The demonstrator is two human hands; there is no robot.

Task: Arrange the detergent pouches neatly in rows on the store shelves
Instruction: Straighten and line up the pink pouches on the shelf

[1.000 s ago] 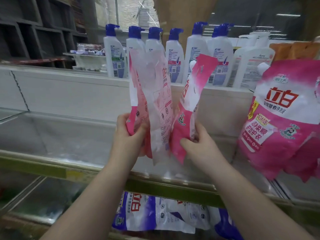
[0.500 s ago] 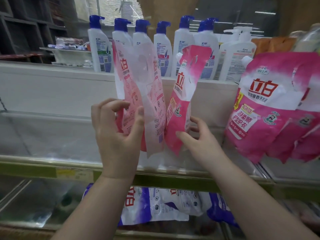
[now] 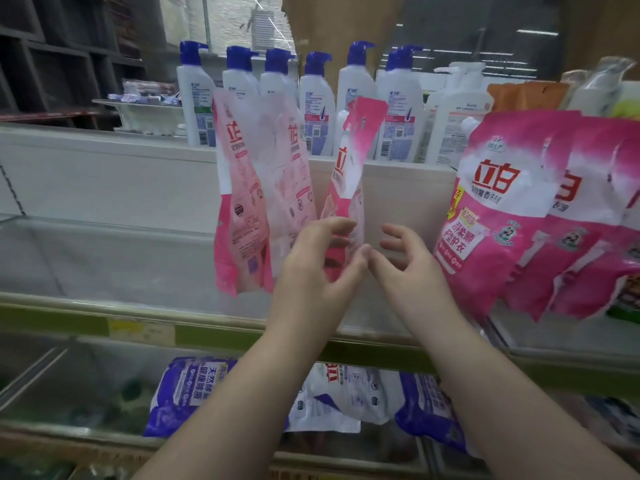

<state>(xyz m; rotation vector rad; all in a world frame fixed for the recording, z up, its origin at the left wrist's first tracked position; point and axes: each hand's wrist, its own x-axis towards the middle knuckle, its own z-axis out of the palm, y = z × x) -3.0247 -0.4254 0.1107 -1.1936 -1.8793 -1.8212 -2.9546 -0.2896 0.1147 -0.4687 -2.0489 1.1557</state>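
Two pale pink detergent pouches (image 3: 242, 209) (image 3: 292, 188) stand upright side by side on the glass shelf (image 3: 104, 258), with no hand on them. Just right of them a third pink pouch (image 3: 351, 174) stands edge-on to me. My left hand (image 3: 317, 271) curls around its lower part, fingers in front and thumb at its right side. My right hand (image 3: 407, 268) hovers right of that pouch with fingers apart, holding nothing, its thumb close to my left thumb. A row of bright pink pouches (image 3: 495, 209) leans at the shelf's right end.
White pump bottles with blue caps (image 3: 315, 98) line the ledge behind the shelf. A green front rail (image 3: 69, 320) edges the glass shelf. On the shelf below lie purple and white pouches (image 3: 194, 393). Bare glass stretches to the left of the pale pouches.
My left hand has let go of the two pale pouches and moved right onto the third pouch. My right hand has come off that pouch and opened. The view has shifted right.
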